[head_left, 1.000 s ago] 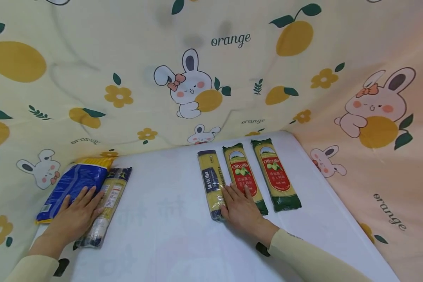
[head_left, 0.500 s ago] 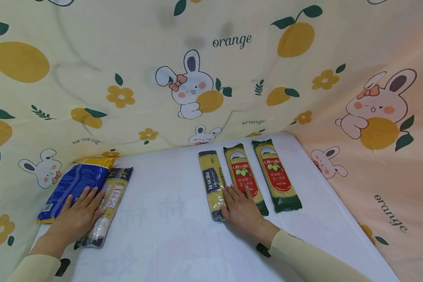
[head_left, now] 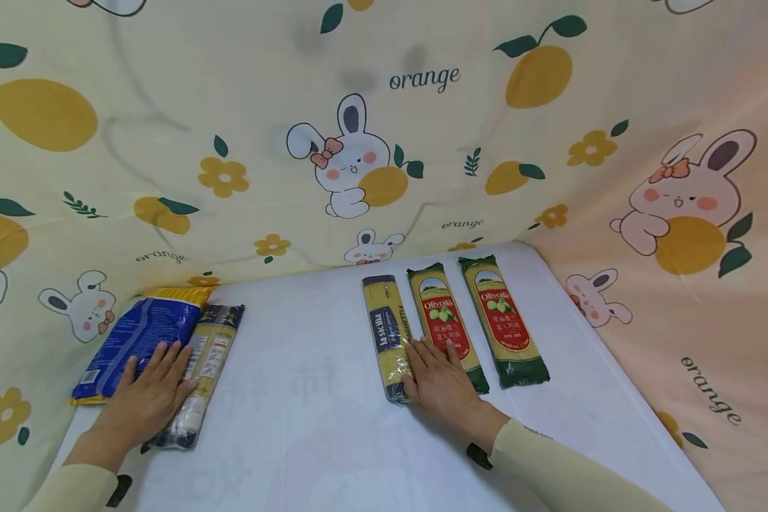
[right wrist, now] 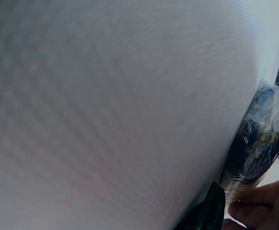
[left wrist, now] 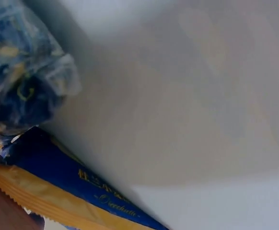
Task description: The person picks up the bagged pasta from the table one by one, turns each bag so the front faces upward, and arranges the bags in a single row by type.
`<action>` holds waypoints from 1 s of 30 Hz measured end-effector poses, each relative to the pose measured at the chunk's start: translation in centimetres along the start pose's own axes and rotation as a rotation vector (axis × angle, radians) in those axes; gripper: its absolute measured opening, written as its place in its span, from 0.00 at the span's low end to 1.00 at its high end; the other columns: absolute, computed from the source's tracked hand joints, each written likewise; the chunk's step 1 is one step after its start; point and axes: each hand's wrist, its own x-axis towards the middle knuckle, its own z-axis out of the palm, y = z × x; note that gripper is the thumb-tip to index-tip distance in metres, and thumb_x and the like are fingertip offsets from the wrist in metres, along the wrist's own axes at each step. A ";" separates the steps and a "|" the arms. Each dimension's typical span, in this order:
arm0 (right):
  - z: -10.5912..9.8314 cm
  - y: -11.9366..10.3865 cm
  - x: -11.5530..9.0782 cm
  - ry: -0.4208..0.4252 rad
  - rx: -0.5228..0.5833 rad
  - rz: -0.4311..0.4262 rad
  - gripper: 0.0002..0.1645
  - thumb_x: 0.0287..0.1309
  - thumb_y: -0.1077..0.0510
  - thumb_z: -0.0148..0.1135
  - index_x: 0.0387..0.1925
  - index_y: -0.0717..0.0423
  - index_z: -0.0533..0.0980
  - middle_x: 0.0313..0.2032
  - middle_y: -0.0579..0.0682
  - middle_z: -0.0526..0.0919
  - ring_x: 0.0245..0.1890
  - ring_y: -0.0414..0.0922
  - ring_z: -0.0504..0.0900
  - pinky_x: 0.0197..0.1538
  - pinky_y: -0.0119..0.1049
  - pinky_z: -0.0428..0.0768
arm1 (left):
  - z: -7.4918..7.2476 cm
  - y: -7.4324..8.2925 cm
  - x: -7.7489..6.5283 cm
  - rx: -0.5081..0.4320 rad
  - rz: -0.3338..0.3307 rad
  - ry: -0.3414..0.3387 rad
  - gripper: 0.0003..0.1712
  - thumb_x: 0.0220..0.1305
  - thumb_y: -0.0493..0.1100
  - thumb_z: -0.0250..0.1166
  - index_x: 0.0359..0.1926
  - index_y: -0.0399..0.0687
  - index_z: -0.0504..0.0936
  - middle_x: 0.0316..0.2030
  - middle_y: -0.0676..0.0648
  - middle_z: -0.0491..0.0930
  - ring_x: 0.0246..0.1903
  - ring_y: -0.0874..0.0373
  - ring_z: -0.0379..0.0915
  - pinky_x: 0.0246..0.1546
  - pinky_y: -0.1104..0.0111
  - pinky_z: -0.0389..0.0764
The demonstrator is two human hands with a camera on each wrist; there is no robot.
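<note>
At left, my left hand (head_left: 146, 402) lies flat with spread fingers across a blue and yellow bag (head_left: 150, 323) and a clear-wrapped spaghetti pack (head_left: 212, 348). The left wrist view catches the bag's yellow crimped edge (left wrist: 72, 206) and the pack's dark blue end (left wrist: 24, 91). My right hand (head_left: 446, 391) rests its fingers over the side of a la sicilia spaghetti pack (head_left: 384, 313) and the lower part of a green-ended Olivoila pasta pack (head_left: 436, 306), partly hiding both. In the right wrist view, fingers (right wrist: 259, 199) touch or lie close beside the la sicilia pack's dark end (right wrist: 254, 148).
A second Olivoila pack (head_left: 502, 320) lies to the right, apart from the right hand. Everything lies on a white table (head_left: 307, 412). A patterned cloth (head_left: 249, 128) hangs behind the table and along its sides.
The whole head view has shifted slightly, with the scene sliding a little right and down. Both hands stay on the same packs, which show no clear movement on the table.
</note>
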 end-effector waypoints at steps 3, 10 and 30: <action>0.0 0.0 0.0 0.002 0.009 0.003 0.39 0.76 0.40 0.55 0.77 0.60 0.68 0.76 0.57 0.70 0.79 0.58 0.65 0.79 0.67 0.56 | 0.2 0.2 0.0 -0.011 0.010 0.008 0.44 0.85 0.64 0.37 0.83 0.36 0.47 0.81 0.27 0.47 0.82 0.30 0.32 0.76 0.33 0.23; 0.0 -0.1 0.0 0.009 0.017 0.001 0.39 0.76 0.41 0.55 0.76 0.60 0.68 0.76 0.57 0.71 0.78 0.58 0.66 0.79 0.67 0.56 | 0.2 0.5 0.1 -0.029 0.019 -0.001 0.44 0.85 0.65 0.36 0.84 0.37 0.46 0.82 0.29 0.46 0.82 0.32 0.29 0.76 0.35 0.19; -0.1 -0.3 -0.1 -0.022 0.021 0.012 0.40 0.76 0.40 0.55 0.78 0.59 0.66 0.77 0.57 0.69 0.79 0.58 0.64 0.79 0.67 0.55 | 0.4 9.4 3.7 -0.177 0.027 -0.038 0.53 0.82 0.69 0.37 0.82 0.27 0.41 0.82 0.27 0.36 0.82 0.29 0.29 0.76 0.31 0.27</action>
